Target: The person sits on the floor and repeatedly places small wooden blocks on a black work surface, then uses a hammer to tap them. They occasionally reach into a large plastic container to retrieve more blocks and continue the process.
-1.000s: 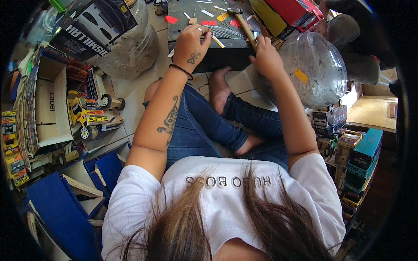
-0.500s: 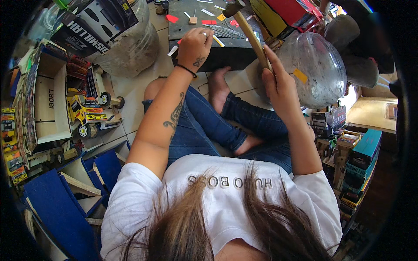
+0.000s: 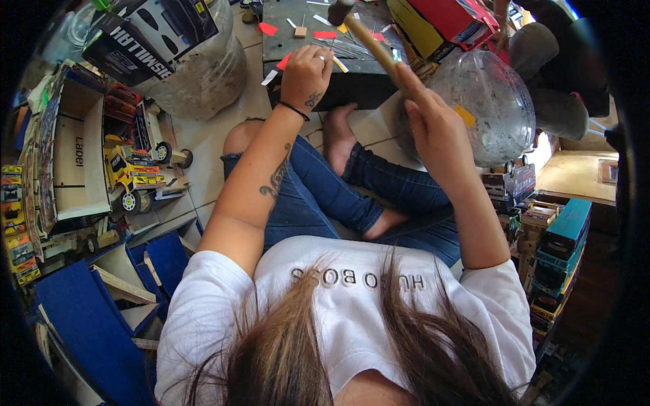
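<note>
My right hand [image 3: 428, 115] grips the wooden handle of a hammer [image 3: 374, 46], which slants up and left over a low dark work table [image 3: 288, 15]. The hammer's dark head is slightly blurred above the tabletop. At the table's near edge my left hand [image 3: 306, 76] is closed, its fingers curled and pressed together; whatever they pinch is hidden. Near it lie a red scrap [image 3: 283, 61], a small wooden block [image 3: 300, 32] and several thin wire-like rods [image 3: 362, 51].
Bulging clear plastic bags [image 3: 491, 111] flank the table on both sides. Wooden toy trucks [image 3: 123, 172] and an open wooden box [image 3: 80, 155] stand at left, above blue panels [image 3: 88, 331]. Boxed toys [image 3: 565, 230] are stacked at right. Another person's leg [image 3: 558, 111] shows far right.
The hammer's head has swung left over the table, and my right hand has tilted slightly with it. My left hand has shifted only a little at the table's edge.
</note>
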The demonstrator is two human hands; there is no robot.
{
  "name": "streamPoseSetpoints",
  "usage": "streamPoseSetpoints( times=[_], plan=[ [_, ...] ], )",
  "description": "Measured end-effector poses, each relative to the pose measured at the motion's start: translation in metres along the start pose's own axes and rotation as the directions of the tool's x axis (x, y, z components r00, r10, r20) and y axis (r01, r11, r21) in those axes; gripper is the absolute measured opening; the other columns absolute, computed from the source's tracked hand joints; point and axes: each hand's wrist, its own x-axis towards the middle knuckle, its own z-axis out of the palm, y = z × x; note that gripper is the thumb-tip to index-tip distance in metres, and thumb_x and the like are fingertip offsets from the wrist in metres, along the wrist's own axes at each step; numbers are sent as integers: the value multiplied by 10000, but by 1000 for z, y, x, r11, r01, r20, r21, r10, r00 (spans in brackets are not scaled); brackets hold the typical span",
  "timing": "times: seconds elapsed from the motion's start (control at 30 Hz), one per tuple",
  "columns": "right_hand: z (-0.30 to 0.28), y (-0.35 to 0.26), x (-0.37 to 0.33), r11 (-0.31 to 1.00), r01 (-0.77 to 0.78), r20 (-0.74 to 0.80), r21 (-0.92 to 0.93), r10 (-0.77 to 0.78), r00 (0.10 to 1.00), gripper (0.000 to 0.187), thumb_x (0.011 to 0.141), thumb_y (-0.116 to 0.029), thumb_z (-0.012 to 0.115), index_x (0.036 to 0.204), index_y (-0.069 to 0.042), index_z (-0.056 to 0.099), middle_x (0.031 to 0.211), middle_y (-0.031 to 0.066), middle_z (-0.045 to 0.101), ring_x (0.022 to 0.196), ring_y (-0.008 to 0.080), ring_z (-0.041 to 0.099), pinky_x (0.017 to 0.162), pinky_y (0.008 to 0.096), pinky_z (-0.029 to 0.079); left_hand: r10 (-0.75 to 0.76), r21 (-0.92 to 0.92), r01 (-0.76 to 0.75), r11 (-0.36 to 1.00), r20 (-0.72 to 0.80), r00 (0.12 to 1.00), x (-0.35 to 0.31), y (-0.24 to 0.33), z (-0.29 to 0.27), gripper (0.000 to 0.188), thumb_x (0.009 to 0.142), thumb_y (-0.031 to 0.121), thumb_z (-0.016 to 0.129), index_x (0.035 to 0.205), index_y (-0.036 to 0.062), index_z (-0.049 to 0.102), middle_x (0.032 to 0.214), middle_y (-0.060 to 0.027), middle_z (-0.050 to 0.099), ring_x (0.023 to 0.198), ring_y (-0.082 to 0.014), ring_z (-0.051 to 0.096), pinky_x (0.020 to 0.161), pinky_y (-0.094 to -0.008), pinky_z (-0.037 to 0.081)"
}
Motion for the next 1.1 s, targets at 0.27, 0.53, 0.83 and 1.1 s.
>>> streamPoseSetpoints(
  times=[0.27,0.53,0.83,1.1],
  plan=[
    [5,7,2,991,-33,-26,131,36,999,514,927,-96,511,1416,-221,408,1036,207,629,895,405,627,768,430,503,-10,31,9,999,31,999,3,4,-6,110,866,117,619,827,14,627,863,-126,648,846,-317,609,774,-409,477],
    [11,37,-17,922,-202,-110,330,250,962,488,938,-79,515,1408,-179,431,1135,242,613,990,309,649,833,382,490,86,370,-240,897,386,918,22,7,-18,131,786,153,565,751,71,660,797,-82,610,835,-249,592,759,-385,467],
    [44,41,-44,871,-331,12,364,351,936,461,934,-95,512,1388,-130,441,1191,223,593,1029,361,620,872,389,475,102,240,-171,956,276,956,-3,1,-28,240,837,92,549,1030,5,662,920,-85,629,894,-272,589,841,-372,482],
    [50,21,-35,957,-198,-61,210,215,975,514,929,-101,501,1411,-253,407,938,176,578,814,383,622,711,444,507,27,-17,-23,1000,287,958,1,-6,-37,160,771,11,666,928,21,692,923,-92,629,919,-273,584,819,-367,478]
  ],
)
